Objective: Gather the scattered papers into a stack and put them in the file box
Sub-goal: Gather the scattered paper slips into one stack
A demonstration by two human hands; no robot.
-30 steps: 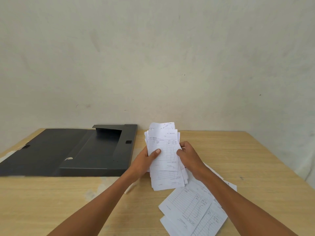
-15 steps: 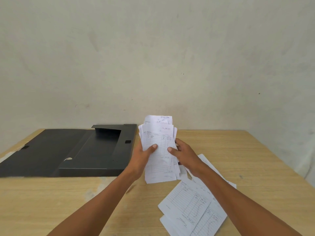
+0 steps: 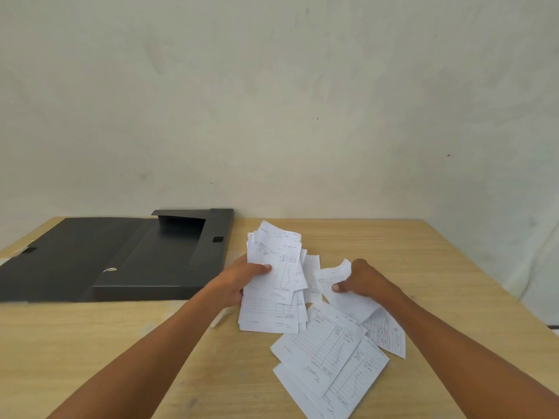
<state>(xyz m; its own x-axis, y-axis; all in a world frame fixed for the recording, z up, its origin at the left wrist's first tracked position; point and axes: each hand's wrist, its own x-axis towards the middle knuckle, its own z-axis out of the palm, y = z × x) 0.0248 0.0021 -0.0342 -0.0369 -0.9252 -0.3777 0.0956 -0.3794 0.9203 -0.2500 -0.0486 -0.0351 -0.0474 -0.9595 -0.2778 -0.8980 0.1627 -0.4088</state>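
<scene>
Two hands work above the counter [image 3: 106, 343], and the fingers [image 3: 262, 269] of the left hand [image 3: 239, 281] are closed around a partial stack [image 3: 276, 282] of printed slips, thumb across the front face, the stack held tilted with its long axis running away from the person and its lower edge close to, perhaps resting on, the counter. Fingers of the right hand [image 3: 363, 281] are pinched shut on a single curled sheet [image 3: 335, 281] just right of the stack, its upper corner lifted and bent. Outward from this grip, the loose papers [image 3: 329, 355] lie flat and overlapping in front of and below the right hand, fanned so that their long axes run diagonally from near-left to far-right; one further slip [image 3: 385, 334] lies partly beneath the right forearm. These sheets are nearer the right hand than the left, so the picking up would probably fall to the right hand, each sheet then passing leftward onto the held stack. Beyond the left hand, at the far left of the counter, the black file box [image 3: 169, 264] lies open, lid [image 3: 60, 258] folded flat, its tray empty and its long axis running away from the viewer. By this judgement the gathering is roughly half done; nothing is yet in the box.
</scene>
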